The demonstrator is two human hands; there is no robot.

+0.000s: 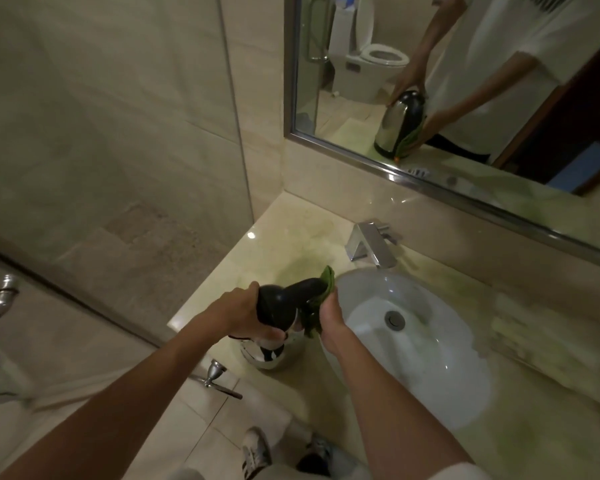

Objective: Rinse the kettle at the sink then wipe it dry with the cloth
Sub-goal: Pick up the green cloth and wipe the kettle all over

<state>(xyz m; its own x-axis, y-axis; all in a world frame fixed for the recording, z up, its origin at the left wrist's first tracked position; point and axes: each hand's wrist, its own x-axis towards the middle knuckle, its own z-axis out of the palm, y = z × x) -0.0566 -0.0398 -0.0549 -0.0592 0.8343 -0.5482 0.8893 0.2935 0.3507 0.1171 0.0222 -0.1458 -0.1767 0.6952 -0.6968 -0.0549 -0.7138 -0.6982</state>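
Steel and black plastic make up the kettle (pixel 279 327), which stands on the marble counter (pixel 222 271) at the centre of the frame, just left of the white sink (pixel 430 341). Your left hand (pixel 246 315) is closed around the kettle's black top, gripping it from the left. Your right hand (pixel 329 318) presses the green cloth (pixel 321 299) against the kettle's right side, fingers curled onto the fabric (a corner of it pokes up above the handle). At upper right of the frame, the mirror (pixel 361 109) shows the same scene from the front: both hands on the kettle, cloth low on its body. A chrome tap (pixel 371 242) sits behind the basin, just above centre.
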